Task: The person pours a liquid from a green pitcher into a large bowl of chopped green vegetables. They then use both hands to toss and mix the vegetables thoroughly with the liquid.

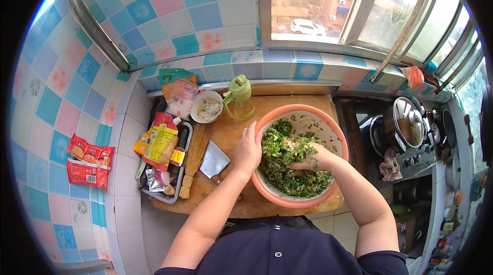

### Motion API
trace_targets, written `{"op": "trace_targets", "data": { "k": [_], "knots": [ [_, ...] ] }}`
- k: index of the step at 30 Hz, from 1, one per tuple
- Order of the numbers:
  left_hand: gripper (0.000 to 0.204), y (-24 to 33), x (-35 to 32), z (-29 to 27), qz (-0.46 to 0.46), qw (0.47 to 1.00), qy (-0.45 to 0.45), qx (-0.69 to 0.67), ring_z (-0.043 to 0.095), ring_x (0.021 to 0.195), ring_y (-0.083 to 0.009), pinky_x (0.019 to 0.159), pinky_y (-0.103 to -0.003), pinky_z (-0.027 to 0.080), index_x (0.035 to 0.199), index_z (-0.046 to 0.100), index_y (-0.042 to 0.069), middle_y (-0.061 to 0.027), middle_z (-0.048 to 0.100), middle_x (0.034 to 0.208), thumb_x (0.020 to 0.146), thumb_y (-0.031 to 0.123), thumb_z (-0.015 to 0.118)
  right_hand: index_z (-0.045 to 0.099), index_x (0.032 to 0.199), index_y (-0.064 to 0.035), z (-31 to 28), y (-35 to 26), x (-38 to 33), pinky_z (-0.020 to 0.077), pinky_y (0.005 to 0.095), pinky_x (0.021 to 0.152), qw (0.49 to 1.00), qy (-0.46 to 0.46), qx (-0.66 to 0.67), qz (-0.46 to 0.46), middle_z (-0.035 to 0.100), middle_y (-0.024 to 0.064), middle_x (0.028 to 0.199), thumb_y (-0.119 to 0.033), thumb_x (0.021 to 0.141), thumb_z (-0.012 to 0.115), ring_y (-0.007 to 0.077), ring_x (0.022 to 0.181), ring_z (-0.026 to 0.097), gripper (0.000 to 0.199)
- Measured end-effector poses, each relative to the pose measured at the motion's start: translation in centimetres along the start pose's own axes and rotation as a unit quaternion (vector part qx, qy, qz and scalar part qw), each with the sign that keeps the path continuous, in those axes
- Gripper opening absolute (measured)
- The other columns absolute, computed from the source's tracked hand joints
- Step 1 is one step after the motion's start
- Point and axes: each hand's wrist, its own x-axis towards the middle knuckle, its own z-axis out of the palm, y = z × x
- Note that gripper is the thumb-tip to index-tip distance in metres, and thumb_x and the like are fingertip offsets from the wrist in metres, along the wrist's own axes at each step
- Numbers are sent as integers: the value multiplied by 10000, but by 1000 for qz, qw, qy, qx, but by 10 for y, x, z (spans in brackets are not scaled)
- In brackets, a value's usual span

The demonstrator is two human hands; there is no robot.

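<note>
A large basin point(343, 139) with an orange-pink rim and a pale inside stands on the wooden board. Chopped greens point(287, 182) fill much of it, with some paler bits near the middle. At the basin's left side, my left hand point(248, 150) grips the rim, fingers pointing up along it. My right hand point(314, 158) reaches in from the right, its fingers curled into the greens and partly covered by them. Just left of my left hand lies a cleaver point(214, 160) with a broad grey blade, its dark handle toward me.
On the wooden board point(277, 101) stand a green-lidded oil jug point(240, 95) and a white bowl point(208, 107) of pale pieces. A straw brush point(192, 164) lies beside a grey tray point(167, 198) of packets and vegetables. At right, a lidded pot point(409, 121) sits on the stove point(418, 164).
</note>
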Motion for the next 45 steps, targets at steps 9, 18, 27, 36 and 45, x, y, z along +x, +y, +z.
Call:
{"op": "trace_targets", "data": {
  "k": [9, 18, 27, 36, 45],
  "knots": [
    [374, 1, -3, 0, -6, 1000, -2, -12, 568, 957, -380, 778, -442, 474, 1277, 432, 50, -168, 545, 1136, 933, 193, 464, 683, 885, -55, 62, 1, -27, 470, 328, 808, 890, -128, -435, -47, 606, 105, 1103, -247, 757, 605, 207, 1067, 541, 244],
    [369, -2, 0, -1, 18, 1000, 9, -13, 565, 962, -379, 778, -444, 474, 1270, 432, 41, -172, 546, 1130, 934, 190, 458, 643, 871, -69, 52, 38, 32, 512, 403, 788, 972, 61, -216, 72, 640, 167, 842, -53, 679, 625, 332, 891, 625, 193],
    [364, 0, -1, -5, 3, 1000, 4, 6, 569, 952, -368, 763, -445, 481, 1262, 436, 50, -167, 550, 1114, 926, 186, 467, 433, 1330, -126, -28, -34, -33, 448, 380, 904, 993, -44, -110, 7, 547, 197, 1203, -150, 711, 658, 292, 1076, 567, 659],
    [360, 0, 0, -1, 19, 1000, 12, -6, 576, 940, -366, 762, -441, 483, 1253, 446, 55, -161, 558, 1107, 920, 185, 482, 484, 1150, -101, 74, 8, -5, 497, 418, 766, 975, -36, -215, -39, 606, 202, 960, -20, 689, 567, 365, 911, 612, 476],
    [338, -4, 0, 0, 7, 999, 33, -25, 580, 950, -365, 767, -437, 483, 1237, 466, 62, -157, 566, 1127, 928, 199, 474, 512, 1109, -38, 15, -33, -30, 505, 400, 719, 968, 99, -176, -149, 549, 192, 1094, -139, 697, 628, 336, 906, 592, 440]
  ]
}}
